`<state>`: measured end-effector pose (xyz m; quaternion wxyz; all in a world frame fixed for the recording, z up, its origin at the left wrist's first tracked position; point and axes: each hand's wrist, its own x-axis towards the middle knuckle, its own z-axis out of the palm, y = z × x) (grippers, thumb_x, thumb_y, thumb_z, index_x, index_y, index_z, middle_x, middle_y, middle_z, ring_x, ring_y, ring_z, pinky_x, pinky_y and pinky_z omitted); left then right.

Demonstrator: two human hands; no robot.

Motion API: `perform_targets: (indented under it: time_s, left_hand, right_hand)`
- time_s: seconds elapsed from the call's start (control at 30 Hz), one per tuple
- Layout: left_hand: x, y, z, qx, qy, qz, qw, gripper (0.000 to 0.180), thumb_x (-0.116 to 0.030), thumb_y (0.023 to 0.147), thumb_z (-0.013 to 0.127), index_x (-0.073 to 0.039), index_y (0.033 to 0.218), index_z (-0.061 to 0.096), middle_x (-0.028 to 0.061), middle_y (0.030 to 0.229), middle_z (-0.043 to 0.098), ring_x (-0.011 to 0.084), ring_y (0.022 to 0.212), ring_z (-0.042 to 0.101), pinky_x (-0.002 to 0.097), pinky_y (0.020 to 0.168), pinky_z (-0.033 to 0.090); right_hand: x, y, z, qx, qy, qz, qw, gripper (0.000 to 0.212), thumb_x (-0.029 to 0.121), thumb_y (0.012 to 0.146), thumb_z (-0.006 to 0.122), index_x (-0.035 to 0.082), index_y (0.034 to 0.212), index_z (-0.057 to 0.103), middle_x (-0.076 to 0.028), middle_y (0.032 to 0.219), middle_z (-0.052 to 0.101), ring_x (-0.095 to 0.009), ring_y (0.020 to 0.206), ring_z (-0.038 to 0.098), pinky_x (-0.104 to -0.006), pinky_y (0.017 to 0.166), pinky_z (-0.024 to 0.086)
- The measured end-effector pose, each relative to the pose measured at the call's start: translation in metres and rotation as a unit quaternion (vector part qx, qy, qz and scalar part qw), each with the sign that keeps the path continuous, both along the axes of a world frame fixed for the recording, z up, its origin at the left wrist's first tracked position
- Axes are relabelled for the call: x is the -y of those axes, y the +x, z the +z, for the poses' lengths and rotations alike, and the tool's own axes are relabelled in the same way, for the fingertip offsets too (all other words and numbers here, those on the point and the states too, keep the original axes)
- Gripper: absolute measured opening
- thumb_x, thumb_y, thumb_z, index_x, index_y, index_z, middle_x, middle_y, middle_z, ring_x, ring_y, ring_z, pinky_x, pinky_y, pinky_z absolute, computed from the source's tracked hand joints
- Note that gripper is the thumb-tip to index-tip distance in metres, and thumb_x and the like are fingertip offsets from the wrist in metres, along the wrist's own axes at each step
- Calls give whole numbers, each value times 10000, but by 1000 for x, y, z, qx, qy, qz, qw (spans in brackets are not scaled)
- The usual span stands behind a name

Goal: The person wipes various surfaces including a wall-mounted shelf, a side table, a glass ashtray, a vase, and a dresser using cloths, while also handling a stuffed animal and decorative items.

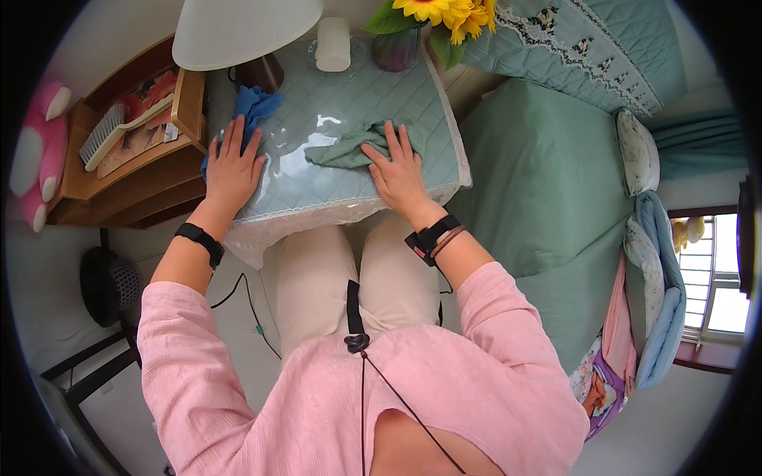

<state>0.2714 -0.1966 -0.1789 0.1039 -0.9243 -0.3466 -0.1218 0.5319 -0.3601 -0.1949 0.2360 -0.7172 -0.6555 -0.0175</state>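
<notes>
Two hands laid flat, one cloth under each, on a covered table.
The left hand (235, 168) is laid palm down with fingers spread; the blue cloth (259, 105) is partly covered by it and is seen bunched just beyond its fingertips. The right hand (399, 176) is likewise spread, its fingers rested on the right part of the green cloth (337, 152), which is extended leftward from them; whether any fold is pinched under either palm cannot be told. Between the hands, the quilted table cover (305, 99) is overlaid with glossy clear plastic. Beyond the left hand a lamp (246, 33) is seen; beyond the right, a vase (395, 51); between these, a white cylinder (333, 46). A brush (111, 136) is held in a wooden tray (189, 107) left of the left hand.
</notes>
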Motion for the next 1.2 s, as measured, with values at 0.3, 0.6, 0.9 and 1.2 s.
perform_targets:
  time_s: [0.3, 0.6, 0.9, 1.2]
  left_hand:
    - [-31, 156, 29, 401, -505, 134, 752, 932, -487, 739, 618, 67, 1343, 176, 254, 1153, 510, 325, 1092, 500, 340, 910, 395]
    - [-71, 220, 14, 538, -528, 289, 590, 672, -431, 676, 697, -25, 1154, 455, 127, 1018, 565, 231, 818, 574, 379, 700, 460]
    - [-13, 90, 23, 566, -474, 232, 633, 487, -312, 705, 697, 16, 1005, 499, 41, 725, 530, 86, 576, 491, 220, 481, 398]
    - [-3, 93, 53, 261, -272, 131, 917, 426, -425, 760, 593, -44, 945, 642, 108, 778, 588, 271, 736, 558, 335, 694, 436]
  right_hand:
    - [-4, 8, -20, -223, 174, -90, 955, 225, 182, 848, 481, 48, 996, 585, -146, 985, 531, -328, 958, 492, -399, 787, 404]
    - [-8, 2, -16, -86, 153, -135, 975, 182, 176, 809, 511, 80, 952, 570, -91, 848, 539, -298, 833, 508, -409, 703, 412]
    - [-7, 2, -16, -99, 148, -143, 974, 214, 168, 768, 560, 86, 965, 566, -68, 871, 535, -273, 853, 503, -395, 713, 410]
    - [-3, -1, -11, -76, 153, -154, 973, 195, 176, 765, 568, 99, 944, 579, -43, 866, 542, -244, 860, 509, -372, 726, 417]
